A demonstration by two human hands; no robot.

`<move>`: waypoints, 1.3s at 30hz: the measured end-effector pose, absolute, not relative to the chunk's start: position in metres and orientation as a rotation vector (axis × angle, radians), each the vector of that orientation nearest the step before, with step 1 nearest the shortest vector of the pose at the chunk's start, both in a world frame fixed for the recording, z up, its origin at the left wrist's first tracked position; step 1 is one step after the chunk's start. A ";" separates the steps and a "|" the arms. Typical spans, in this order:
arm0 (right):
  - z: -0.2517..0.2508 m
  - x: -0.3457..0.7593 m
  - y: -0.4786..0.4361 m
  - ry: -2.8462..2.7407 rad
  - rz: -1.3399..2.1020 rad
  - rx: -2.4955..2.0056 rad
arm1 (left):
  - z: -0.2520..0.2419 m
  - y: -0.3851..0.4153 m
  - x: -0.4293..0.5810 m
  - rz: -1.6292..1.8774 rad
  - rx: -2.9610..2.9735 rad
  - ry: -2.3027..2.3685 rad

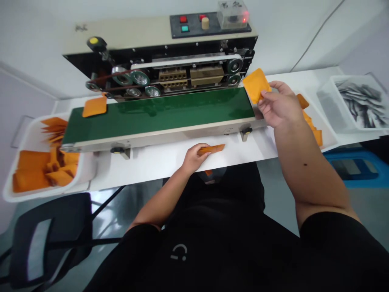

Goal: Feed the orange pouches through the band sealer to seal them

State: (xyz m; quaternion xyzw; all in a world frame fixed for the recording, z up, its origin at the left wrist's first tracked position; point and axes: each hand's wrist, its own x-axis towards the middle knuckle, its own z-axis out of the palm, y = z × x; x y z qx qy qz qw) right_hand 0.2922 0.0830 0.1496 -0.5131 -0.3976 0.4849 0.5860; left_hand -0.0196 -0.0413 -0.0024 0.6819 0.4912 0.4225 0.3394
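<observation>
My right hand [278,103] pinches an orange packet [256,84] by its lower right edge, at the right end of the green conveyor belt [170,113]. Low in front of the machine, my left hand [196,157] is closed around another orange packet or thin stack [214,149], seen edge-on above the white table [146,162]. One more orange packet [95,107] lies on the belt's left end. Behind the belt stands the sealing machine [158,40] with its wheels and brass blocks.
At the left, a white bin [10,188] holds many orange packets. Partly behind my right forearm is a white tray [331,136] with orange packets. A clear bin [334,101] of silvery packets stands far right. A black chair [73,211] is at lower left.
</observation>
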 end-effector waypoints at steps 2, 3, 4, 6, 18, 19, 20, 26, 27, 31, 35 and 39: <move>0.149 0.291 0.094 -0.879 1.081 -1.224 | -0.003 -0.042 -0.020 1.098 1.777 1.270; 0.149 0.290 0.099 -0.850 1.066 -1.229 | -0.003 -0.042 -0.020 1.096 1.776 1.267; 0.150 0.289 0.103 -0.823 1.065 -1.235 | -0.003 -0.042 -0.020 1.092 1.775 1.265; 0.152 0.288 0.110 -0.787 1.095 -1.268 | -0.002 -0.042 -0.020 1.080 1.777 1.262; 0.148 0.269 0.141 -0.974 1.199 -1.458 | -0.004 -0.042 -0.019 1.081 1.821 1.243; 0.148 0.264 0.141 -0.996 1.200 -1.454 | -0.005 -0.042 -0.019 1.089 1.826 1.246; 0.148 0.259 0.141 -1.019 1.205 -1.440 | -0.007 -0.042 -0.019 1.097 1.831 1.247; 0.155 0.225 0.139 -1.179 1.208 -1.451 | -0.008 -0.043 -0.019 1.079 1.819 1.278; 0.159 0.221 0.136 -1.231 1.179 -1.488 | -0.007 -0.043 -0.018 1.070 1.813 1.285; 0.168 0.218 0.103 -1.444 0.786 -1.572 | -0.003 -0.044 -0.018 1.056 1.787 1.295; 0.146 0.224 0.034 -1.569 0.462 -1.364 | -0.002 -0.044 -0.017 1.055 1.741 1.290; 0.086 0.226 -0.031 -1.700 0.345 -1.253 | -0.001 -0.044 -0.018 1.075 1.716 1.280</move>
